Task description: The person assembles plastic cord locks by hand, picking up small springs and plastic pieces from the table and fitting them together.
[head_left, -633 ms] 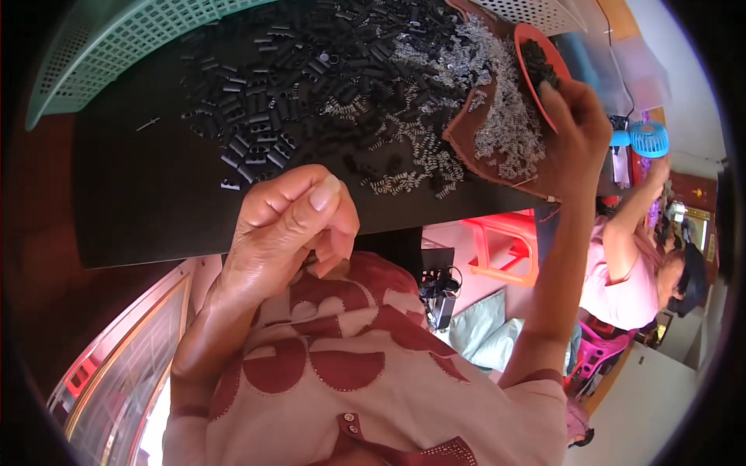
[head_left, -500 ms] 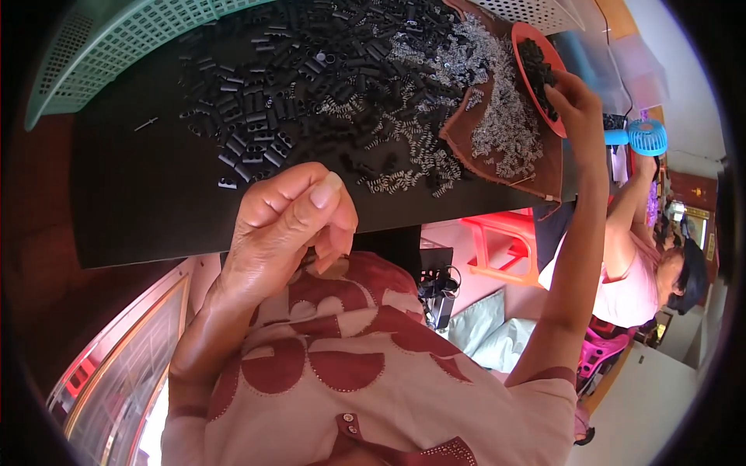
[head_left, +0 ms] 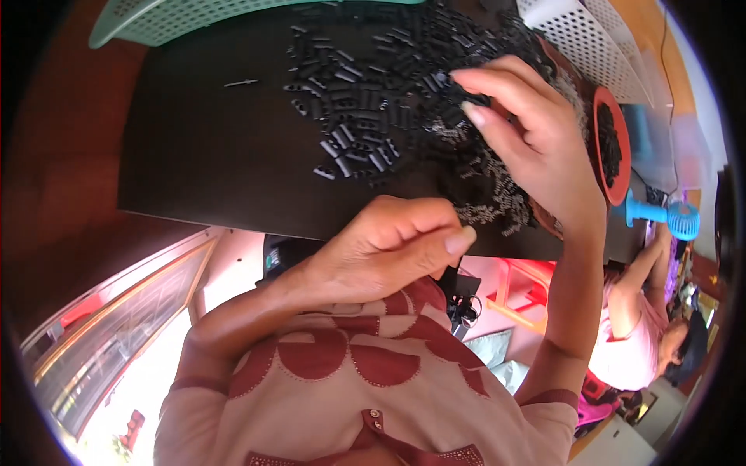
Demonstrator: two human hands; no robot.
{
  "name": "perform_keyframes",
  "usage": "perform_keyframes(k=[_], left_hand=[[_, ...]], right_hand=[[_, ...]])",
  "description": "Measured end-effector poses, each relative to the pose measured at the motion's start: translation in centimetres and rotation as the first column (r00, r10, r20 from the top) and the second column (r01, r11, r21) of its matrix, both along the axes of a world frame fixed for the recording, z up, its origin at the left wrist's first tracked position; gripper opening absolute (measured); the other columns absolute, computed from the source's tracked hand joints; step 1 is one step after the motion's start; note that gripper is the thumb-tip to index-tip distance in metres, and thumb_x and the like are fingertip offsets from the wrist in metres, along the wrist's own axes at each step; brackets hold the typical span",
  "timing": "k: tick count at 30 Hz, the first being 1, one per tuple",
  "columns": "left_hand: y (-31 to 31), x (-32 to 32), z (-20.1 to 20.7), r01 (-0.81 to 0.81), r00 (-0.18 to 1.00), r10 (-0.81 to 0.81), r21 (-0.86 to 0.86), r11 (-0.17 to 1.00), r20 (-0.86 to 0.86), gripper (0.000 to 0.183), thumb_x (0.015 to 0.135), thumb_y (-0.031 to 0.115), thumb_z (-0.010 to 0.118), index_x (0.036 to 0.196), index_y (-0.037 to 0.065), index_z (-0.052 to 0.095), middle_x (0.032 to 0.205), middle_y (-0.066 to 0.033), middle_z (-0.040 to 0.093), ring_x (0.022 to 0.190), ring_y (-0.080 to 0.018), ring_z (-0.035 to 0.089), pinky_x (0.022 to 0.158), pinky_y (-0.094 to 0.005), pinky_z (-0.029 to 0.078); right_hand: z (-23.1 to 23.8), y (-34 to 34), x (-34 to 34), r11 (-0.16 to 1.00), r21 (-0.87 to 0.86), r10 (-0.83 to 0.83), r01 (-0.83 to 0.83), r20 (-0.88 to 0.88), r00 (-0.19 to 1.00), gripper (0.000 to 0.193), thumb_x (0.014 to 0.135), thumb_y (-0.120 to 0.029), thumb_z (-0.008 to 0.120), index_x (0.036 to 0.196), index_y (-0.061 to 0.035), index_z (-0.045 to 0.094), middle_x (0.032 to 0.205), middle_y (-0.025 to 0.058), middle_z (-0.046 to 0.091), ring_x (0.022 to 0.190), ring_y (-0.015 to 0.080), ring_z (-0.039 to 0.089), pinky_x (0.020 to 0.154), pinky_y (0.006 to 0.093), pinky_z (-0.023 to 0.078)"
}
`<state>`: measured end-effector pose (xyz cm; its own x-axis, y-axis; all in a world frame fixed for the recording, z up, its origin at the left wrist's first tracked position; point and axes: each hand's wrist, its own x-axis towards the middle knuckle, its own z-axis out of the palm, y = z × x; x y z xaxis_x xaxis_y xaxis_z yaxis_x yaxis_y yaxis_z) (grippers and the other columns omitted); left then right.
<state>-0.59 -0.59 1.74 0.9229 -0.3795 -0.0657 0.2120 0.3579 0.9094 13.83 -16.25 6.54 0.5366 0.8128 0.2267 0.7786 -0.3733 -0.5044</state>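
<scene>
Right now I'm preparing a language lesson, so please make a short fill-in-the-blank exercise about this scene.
The scattered tubes are coloured ____.
In the picture, the thin rod lies to the ____ of the tubes.
The left hand is farther from the reddish dish than the ____ hand.
The small fan is coloured ____.
Missing words: black; left; right; blue.

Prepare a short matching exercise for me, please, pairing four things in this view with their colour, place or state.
1. Right hand
2. Left hand
3. Small fan
4. Shallow bowl

A. Light blue
B. Over the black parts
C. Orange-red, with dark pieces inside
D. Curled closed

Pairs: 1-B, 2-D, 3-A, 4-C
</scene>
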Motion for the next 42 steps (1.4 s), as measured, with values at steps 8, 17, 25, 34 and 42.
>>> perform_keyframes(k=[8, 17, 25, 34, 42], left_hand=[[0.0, -0.1, -1.1, -0.008, 0.988, 0.002, 0.041, 0.999, 0.156, 0.025, 0.097, 0.016, 0.053, 0.08, -0.002, 0.054, 0.064, -0.0066, 0.054, 0.057, -0.0139, 0.05, 0.054, -0.0298, 0.042], [0.6, 0.3, -1.7, -0.039, 0.966, 0.028, 0.038, 0.998, 0.258, 0.023, 0.096, 0.015, 0.054, 0.08, -0.001, 0.055, 0.065, -0.0078, 0.054, 0.057, -0.0182, 0.053, 0.053, -0.0308, 0.041], [1.1, 0.4, -1.6, -0.032, 0.961, 0.027, 0.014, 0.999, 0.274, 0.022, 0.096, 0.014, 0.055, 0.08, 0.0, 0.055, 0.064, -0.008, 0.054, 0.056, -0.0177, 0.053, 0.052, -0.0314, 0.041], [0.9, 0.5, -1.7, -0.045, 0.96, 0.04, 0.012, 0.999, 0.277, 0.022, 0.095, 0.014, 0.055, 0.079, 0.0, 0.054, 0.065, -0.0094, 0.053, 0.055, -0.0196, 0.053, 0.052, -0.032, 0.041], [1.0, 0.5, -1.7, -0.057, 0.958, 0.052, 0.009, 0.998, 0.284, 0.023, 0.096, 0.014, 0.054, 0.079, -0.001, 0.054, 0.066, -0.0092, 0.056, 0.057, -0.0183, 0.055, 0.053, -0.0317, 0.042]], right_hand=[[-2.8, 7.3, 2.4, 0.988, -0.083, 0.142, -0.131, 0.149, 0.979, 0.023, 0.082, -0.006, 0.063, 0.105, -0.0054, 0.062, 0.096, 0.0077, 0.055, 0.08, 0.0266, 0.057, 0.069, 0.0345, 0.046], [-1.6, 6.5, 3.4, 0.983, -0.166, 0.111, -0.084, 0.16, 0.981, 0.021, 0.081, -0.002, 0.062, 0.103, -0.0021, 0.06, 0.094, 0.0084, 0.055, 0.077, 0.0252, 0.055, 0.069, 0.0328, 0.045], [-1.0, 6.6, 4.1, 0.964, -0.261, 0.109, -0.056, 0.192, 0.975, 0.015, 0.082, -0.006, 0.061, 0.097, -0.0054, 0.062, 0.094, 0.0088, 0.058, 0.082, 0.0311, 0.06, 0.07, 0.0392, 0.048], [-2.8, 10.6, 3.9, 0.98, -0.125, 0.178, -0.154, 0.207, 0.962, 0.019, 0.081, -0.007, 0.064, 0.099, -0.0014, 0.06, 0.089, 0.0113, 0.057, 0.075, 0.0305, 0.057, 0.066, 0.0366, 0.046], [-3.5, 11.1, 4.5, 0.963, -0.21, 0.216, -0.172, 0.212, 0.953, 0.021, 0.08, -0.004, 0.063, 0.1, -0.0022, 0.06, 0.087, 0.0107, 0.056, 0.073, 0.0288, 0.056, 0.064, 0.0362, 0.045]])
